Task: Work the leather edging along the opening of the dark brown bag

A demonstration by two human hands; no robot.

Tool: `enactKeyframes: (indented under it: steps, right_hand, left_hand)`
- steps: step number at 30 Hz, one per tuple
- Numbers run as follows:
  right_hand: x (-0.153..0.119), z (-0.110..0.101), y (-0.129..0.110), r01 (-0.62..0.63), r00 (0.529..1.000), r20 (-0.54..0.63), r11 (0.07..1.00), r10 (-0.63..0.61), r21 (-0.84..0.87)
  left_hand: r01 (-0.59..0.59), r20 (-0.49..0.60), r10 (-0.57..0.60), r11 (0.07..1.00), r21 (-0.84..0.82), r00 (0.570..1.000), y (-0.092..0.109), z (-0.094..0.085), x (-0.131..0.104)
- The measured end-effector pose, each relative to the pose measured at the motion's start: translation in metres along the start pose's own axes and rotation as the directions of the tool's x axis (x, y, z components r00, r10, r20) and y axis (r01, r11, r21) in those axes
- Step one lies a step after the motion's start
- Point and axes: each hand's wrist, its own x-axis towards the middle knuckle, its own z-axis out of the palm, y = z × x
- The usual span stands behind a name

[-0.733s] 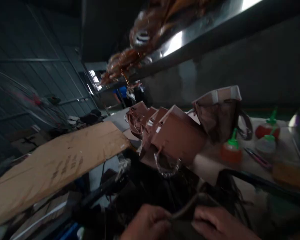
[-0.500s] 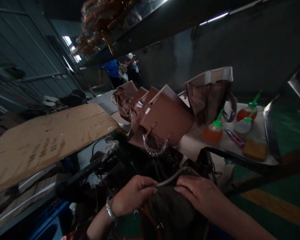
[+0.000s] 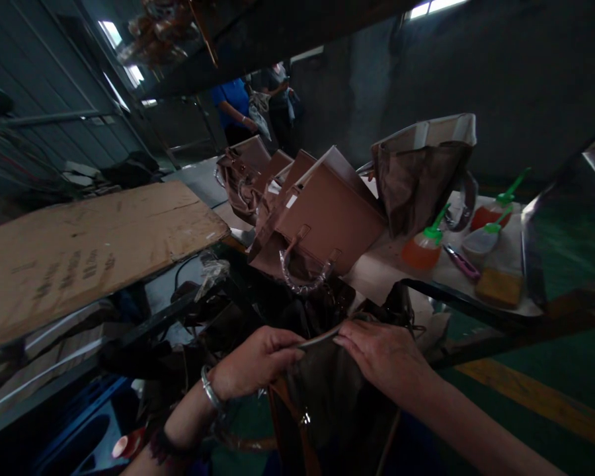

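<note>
A dark brown handbag [image 3: 334,396] with a tan strap hangs close in front of me, upright, its lower part lost in shadow. At the left end of its top rim, my left hand [image 3: 258,362] pinches the edge between thumb and fingers. My right hand [image 3: 381,354] grips the same rim further right, fingers folded over it. Just beyond the hands, dark bags [image 3: 317,314] lie in shadow, their outlines hard to make out. A brown bag [image 3: 327,215] with a plastic-wrapped handle leans on its side on the bench behind them.
Another handbag [image 3: 421,172] stands open on the bench. To its right are squeeze bottles with green nozzles [image 3: 421,251], a pink-handled tool [image 3: 461,262] and a yellow sponge [image 3: 499,287]. Flattened cardboard [image 3: 99,238] covers the left surface. Two people [image 3: 233,109] stand in the background.
Both hands have risen slightly and shifted a little left with the handbag's rim. The camera view has tilted, and more of the bag's tan strap shows.
</note>
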Motion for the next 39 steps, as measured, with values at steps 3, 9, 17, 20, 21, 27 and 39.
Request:
enactKeyframes:
  steps: [3, 9, 17, 20, 21, 27, 39]
  right_hand:
    - [0.001, 0.0, 0.0, -0.01, 1.0, 0.001, 1.0, 0.01, -0.002]
    - [0.003, 0.003, -0.002, -0.023, 1.0, -0.002, 1.0, 0.023, -0.011]
    - [-0.004, 0.006, 0.003, 0.054, 0.998, -0.039, 0.998, -0.053, 0.034]
    - [-0.009, 0.002, 0.002, 0.139, 0.99, -0.033, 0.988, -0.137, 0.063]
    - [-0.011, 0.0, 0.002, 0.166, 0.986, -0.034, 0.983, -0.164, 0.074]
    - [-0.012, -0.005, 0.002, 0.219, 0.974, -0.076, 0.972, -0.213, 0.08]
    - [0.001, 0.005, 0.005, 0.046, 0.995, -0.087, 0.998, -0.043, 0.039]
  left_hand:
    - [-0.007, 0.011, 0.007, 1.0, 0.004, 1.0, -0.001, -0.001, -0.001]
    - [-0.04, 0.013, 0.039, 0.998, 0.042, 0.999, -0.004, -0.004, -0.001]
    - [-0.091, 0.01, 0.091, 0.987, 0.131, 0.996, -0.01, -0.007, 0.0]
    - [-0.094, -0.014, 0.1, 0.968, 0.232, 0.995, -0.01, -0.007, 0.001]
    - [-0.099, -0.017, 0.107, 0.962, 0.256, 0.994, -0.01, -0.006, 0.0]
    - [-0.124, -0.012, 0.136, 0.934, 0.335, 0.991, -0.006, -0.003, -0.001]
    - [-0.135, -0.005, 0.143, 0.945, 0.298, 0.99, -0.007, -0.001, -0.001]
